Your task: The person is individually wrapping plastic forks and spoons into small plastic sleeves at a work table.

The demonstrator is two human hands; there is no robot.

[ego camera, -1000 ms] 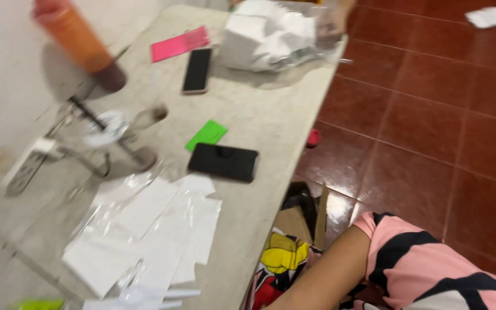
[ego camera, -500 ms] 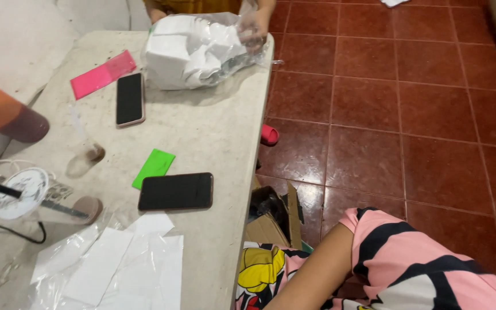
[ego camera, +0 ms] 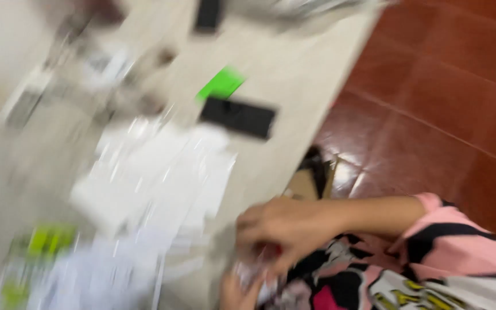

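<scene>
1. Here, a pale stone-look desk point(ego camera: 294, 74) fills the view from 12 o'clock down to 7 o'clock; its edge runs slantwise, and glossy red-brown floor tiles point(ego camera: 449, 115) take up the 1 to 3 o'clock side. The whole view is smeared by motion.
2. A flat black phone point(ego camera: 237, 117) lies near the desk's centre, with a bright green card point(ego camera: 221, 84) just beside it at 11 o'clock. A second dark phone point(ego camera: 208, 14) sits at the top edge.
3. Loose white paper sheets and clear plastic sleeves point(ego camera: 150, 183) spread from the centre toward 7 o'clock; a blurred green-and-white packet point(ego camera: 47, 241) lies at 8 o'clock.
4. Tangled cables and small metal parts point(ego camera: 87, 74) are at 10 o'clock, too blurred to tell apart.
5. The right hand point(ego camera: 285, 229), at 5 o'clock by the desk's edge, is curled with fingers closed around a small crinkly pale thing point(ego camera: 254, 275); what it is cannot be told.
6. The left hand point(ego camera: 236, 293) shows only partly at 6 o'clock, touching the same thing from below; its grip cannot be told.
7. A pink, black-striped sleeve point(ego camera: 454, 241) covers the right arm.
</scene>
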